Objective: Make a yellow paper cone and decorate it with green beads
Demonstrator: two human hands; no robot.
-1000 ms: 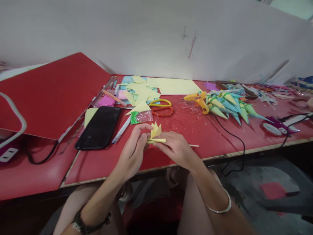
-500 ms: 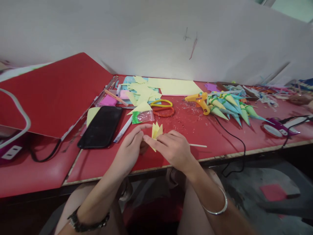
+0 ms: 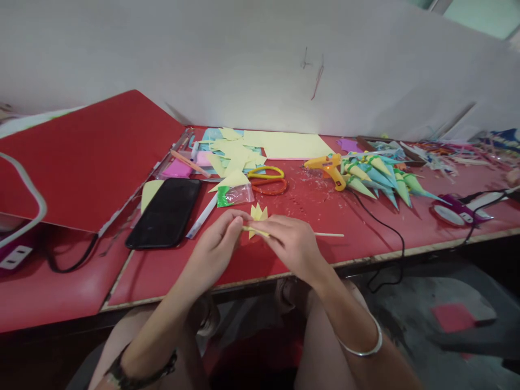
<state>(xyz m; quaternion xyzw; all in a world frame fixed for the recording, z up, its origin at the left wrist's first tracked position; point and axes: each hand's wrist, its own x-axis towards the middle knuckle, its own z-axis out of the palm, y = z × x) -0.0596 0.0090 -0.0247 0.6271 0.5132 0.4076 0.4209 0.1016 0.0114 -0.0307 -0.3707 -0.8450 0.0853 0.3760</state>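
Observation:
A small piece of yellow paper with pointed, petal-like tips (image 3: 259, 212) is held between my two hands above the front of the red table. My left hand (image 3: 221, 238) pinches its left side, thumb on top. From the other side, my right hand (image 3: 293, 242) grips it with bent fingers, which hide part of the paper. A thin pale stick (image 3: 329, 234) lies to the right of my right hand. Just beyond the hands are a small clear packet with a green end (image 3: 234, 195) and scissors with yellow and red handles (image 3: 268, 179).
A black phone (image 3: 166, 214) and a pen (image 3: 202, 218) lie at left, before an upright red board (image 3: 93, 157). Yellow paper scraps (image 3: 235, 154) cover the back. An orange glue gun (image 3: 331, 169) sits beside several blue and yellow paper cones (image 3: 379, 176); its cord (image 3: 390, 219) hangs over the edge.
The yellow paper has tilted from upright to flatter, its tips more spread out. Both hands have turned slightly around it and stay close together.

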